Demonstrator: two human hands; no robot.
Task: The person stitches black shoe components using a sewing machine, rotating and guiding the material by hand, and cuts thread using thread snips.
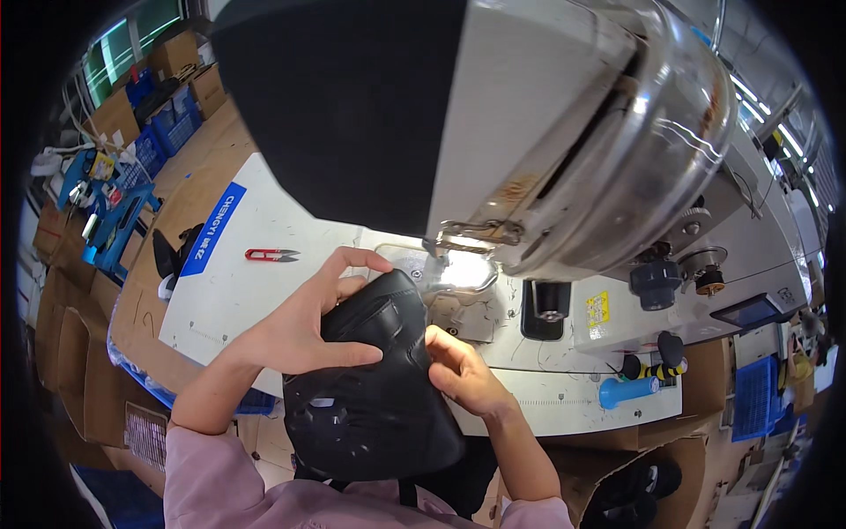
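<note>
A black leather-like stitched piece (379,397), with seams and shiny spots, is held at the front edge of the sewing machine's white table. My left hand (308,322) grips its upper left part, thumb on the top face and forefinger reaching to the far tip. At the right edge, my right hand (463,375) pinches the piece with curled fingers, which partly hide behind it. The far tip lies just short of the lit needle area (465,269) of the sewing machine (546,132). Whether the tip touches the metal plate I cannot tell.
Red-handled thread snips (271,256) lie on the white table (326,251) at left. A blue cylinder (627,391) and a yellow-and-black striped object (656,368) sit at right. Cardboard boxes (652,480) stand below, one holding black items. Blue crates (172,123) are far left.
</note>
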